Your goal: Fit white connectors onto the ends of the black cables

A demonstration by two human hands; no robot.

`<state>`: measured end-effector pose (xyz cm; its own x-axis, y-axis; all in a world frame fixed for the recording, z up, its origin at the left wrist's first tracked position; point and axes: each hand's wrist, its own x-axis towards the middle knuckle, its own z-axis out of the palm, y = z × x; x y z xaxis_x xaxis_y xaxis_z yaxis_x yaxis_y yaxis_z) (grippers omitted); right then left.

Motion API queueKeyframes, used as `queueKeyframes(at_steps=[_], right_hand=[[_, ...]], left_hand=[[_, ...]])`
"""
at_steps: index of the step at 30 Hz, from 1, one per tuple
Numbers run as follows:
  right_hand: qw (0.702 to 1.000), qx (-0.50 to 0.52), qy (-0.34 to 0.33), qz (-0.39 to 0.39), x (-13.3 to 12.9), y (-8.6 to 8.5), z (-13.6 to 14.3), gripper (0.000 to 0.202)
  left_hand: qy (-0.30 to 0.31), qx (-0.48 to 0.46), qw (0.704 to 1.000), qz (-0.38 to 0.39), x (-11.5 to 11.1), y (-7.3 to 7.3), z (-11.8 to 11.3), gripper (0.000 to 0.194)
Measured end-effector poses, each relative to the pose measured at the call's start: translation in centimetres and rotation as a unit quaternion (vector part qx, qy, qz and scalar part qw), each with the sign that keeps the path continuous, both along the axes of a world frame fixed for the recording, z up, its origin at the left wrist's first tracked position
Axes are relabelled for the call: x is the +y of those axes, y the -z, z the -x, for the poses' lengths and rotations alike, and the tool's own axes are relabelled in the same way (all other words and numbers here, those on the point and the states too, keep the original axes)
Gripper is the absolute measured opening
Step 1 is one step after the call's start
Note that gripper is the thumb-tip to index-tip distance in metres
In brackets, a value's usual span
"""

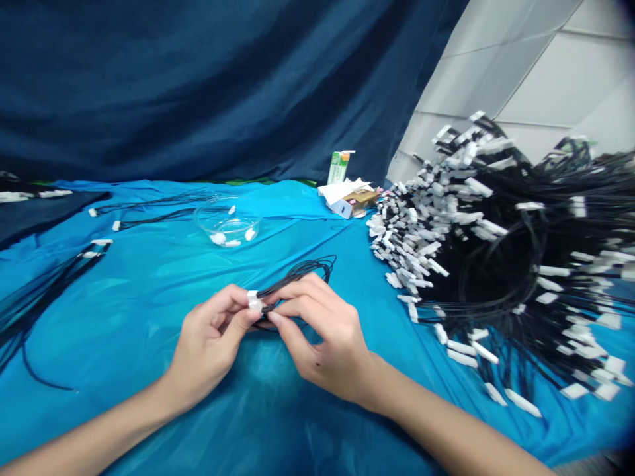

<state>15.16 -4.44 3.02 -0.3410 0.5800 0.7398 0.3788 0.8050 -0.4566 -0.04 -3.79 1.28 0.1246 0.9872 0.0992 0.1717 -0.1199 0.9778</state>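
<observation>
My left hand pinches a small white connector between thumb and fingers, near the middle of the blue-covered table. Black wires run from that connector toward the right and loop back in a coiled cable bundle. Close beside it, my right hand grips the wires just behind the connector, thumb and fingertips closed on them. Part of the bundle is hidden behind my right fingers. The fingertips of both hands are only a short way apart.
A large heap of black cables with white connectors fills the right side. Beyond my hands stands a clear plastic bowl holding small white pieces. More cables lie at left. A small box with papers and a green carton stand at the back.
</observation>
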Motion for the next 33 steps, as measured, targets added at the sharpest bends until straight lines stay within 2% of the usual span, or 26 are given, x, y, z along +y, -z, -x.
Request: queueKeyframes(at_steps=[8,33], right_hand=[[1.000,-0.001,0.006,0.007,0.07,0.20,0.09,0.010],[0.998,0.016,0.017,0.059,-0.07,0.60,0.40,0.009]], left_hand=[[0.014,-0.011,1.000,0.017,0.02,0.12,-0.07,0.036],[0.053,-0.004,0.998,0.020,0.09,0.40,-0.28,0.034]])
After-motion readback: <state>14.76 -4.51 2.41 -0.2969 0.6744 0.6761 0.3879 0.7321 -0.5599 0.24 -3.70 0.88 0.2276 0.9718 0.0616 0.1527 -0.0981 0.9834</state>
